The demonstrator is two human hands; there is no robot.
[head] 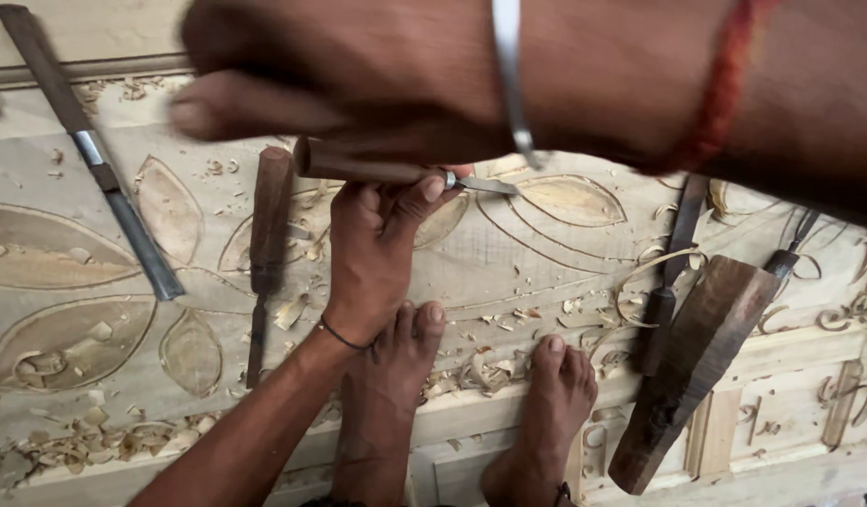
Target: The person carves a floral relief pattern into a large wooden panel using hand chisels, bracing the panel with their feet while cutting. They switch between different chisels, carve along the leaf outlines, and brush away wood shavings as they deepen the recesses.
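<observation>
Chisels (264,253), mallet (687,366) and feet (556,394) crowd the panel (509,272); its centre seems passable.

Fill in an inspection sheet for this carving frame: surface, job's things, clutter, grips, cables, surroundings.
Surface: carved wooden panel with leaf outlines.
Job's things: chisel lying across the panel, blade on a leaf outline.
Clutter: wood shavings; long chisel; dark chisel; wooden mallet.
Grips: left hand holds the chisel; right hand blurred above it, wrist bangle.
Cables: nothing seen.
Surroundings: bare feet on the panel.
</observation>
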